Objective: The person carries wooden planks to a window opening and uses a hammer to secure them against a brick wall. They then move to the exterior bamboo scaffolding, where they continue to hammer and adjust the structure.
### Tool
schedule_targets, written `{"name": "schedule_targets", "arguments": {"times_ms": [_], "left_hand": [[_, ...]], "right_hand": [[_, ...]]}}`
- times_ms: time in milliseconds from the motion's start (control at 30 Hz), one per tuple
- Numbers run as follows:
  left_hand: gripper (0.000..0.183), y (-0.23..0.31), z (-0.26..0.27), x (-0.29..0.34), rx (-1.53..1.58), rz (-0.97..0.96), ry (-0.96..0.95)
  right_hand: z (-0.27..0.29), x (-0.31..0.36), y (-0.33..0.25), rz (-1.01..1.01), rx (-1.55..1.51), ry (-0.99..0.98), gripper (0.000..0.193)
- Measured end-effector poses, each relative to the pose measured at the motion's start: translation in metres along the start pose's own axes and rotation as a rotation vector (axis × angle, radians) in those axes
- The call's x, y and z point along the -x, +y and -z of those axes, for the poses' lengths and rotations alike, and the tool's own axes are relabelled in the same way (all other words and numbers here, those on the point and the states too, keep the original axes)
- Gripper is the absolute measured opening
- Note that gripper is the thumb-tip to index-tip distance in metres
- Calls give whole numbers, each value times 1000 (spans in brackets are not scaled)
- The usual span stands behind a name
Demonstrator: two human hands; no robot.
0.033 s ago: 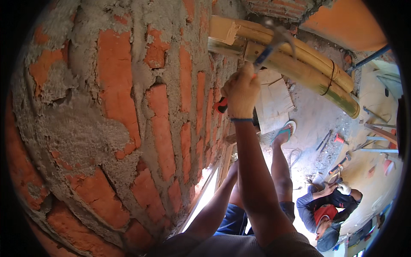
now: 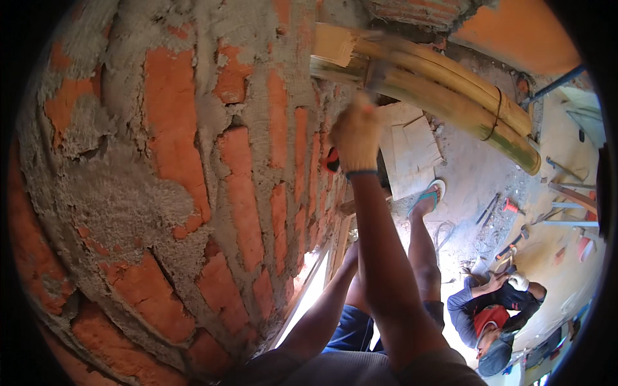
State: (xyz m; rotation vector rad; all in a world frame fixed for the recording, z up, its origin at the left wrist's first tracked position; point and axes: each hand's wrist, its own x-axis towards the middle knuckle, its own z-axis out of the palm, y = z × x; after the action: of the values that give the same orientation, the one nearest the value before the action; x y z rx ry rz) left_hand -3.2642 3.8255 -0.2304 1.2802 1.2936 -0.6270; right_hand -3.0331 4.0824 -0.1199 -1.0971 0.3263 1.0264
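Extending rightward from beside one big brick wall point(image 2: 241, 193), two bamboo poles point(image 2: 450, 112) are crossed by one motion-blurred hammer point(image 2: 375, 77), its handle wrapped tightly by one gloved right hand point(image 2: 357, 133). The left hand is hidden, so its state cannot be told. Striking is judged to be the step in hand, controlled aim being called for; one dark tie point(image 2: 499, 108) is seen across the poles.
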Motion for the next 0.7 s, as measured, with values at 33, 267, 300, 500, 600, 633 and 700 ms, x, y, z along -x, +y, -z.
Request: {"name": "schedule_targets", "arguments": {"times_ms": [33,267,300,500,600,633,700], "left_hand": [[49,0,-1,-2,-23,-8,-19],[52,-1,-8,-10,-15,-9,6],[52,-2,-8,-12,-16,-11,5],[55,-16,-11,-18,66,-15,27],[53,-13,-11,-18,33,-46,48],[53,-12,-11,-16,-10,-29,50],[52,-9,-7,-14,22,4,63]], "right_hand": [[1,1,-2,-33,86,-22,34],[0,-3,-6,-76,-346,-58,36],[-2,-5,-4,26,-117,-71,36],[-1,-12,-5,106,-88,-29,35],[-12,-15,-12,-32,26,-80,36],[-16,-15,-13,-32,99,-123,36],[-16,-9,-13,-31,55,-24,34]]}}
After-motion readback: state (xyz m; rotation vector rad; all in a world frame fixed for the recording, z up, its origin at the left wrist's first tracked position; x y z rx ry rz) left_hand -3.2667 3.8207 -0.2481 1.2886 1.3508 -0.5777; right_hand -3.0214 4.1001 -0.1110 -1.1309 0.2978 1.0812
